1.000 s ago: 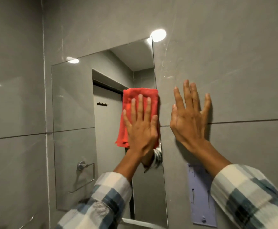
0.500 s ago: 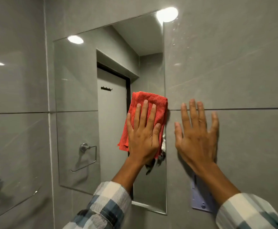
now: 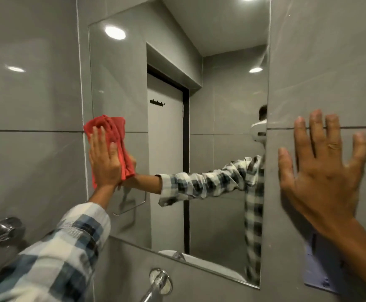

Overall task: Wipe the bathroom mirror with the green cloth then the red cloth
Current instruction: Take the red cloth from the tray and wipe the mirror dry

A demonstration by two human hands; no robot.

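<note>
The bathroom mirror is a frameless glass panel set in the grey tiled wall. My left hand presses the red cloth flat against the mirror's left edge, about halfway up. The cloth is bunched and sticks out above and to the right of my fingers. My right hand lies flat with fingers spread on the wall tile to the right of the mirror and holds nothing. The glass reflects my checked sleeve. No green cloth is in view.
A chrome tap juts from the wall just below the mirror. A chrome rail mount sits at the lower left. A pale purple plate is fixed to the wall under my right wrist.
My left hand has swept the red cloth from the mirror's right edge across to its left edge. My right hand stayed flat on the wall. The view has moved closer and lower.
</note>
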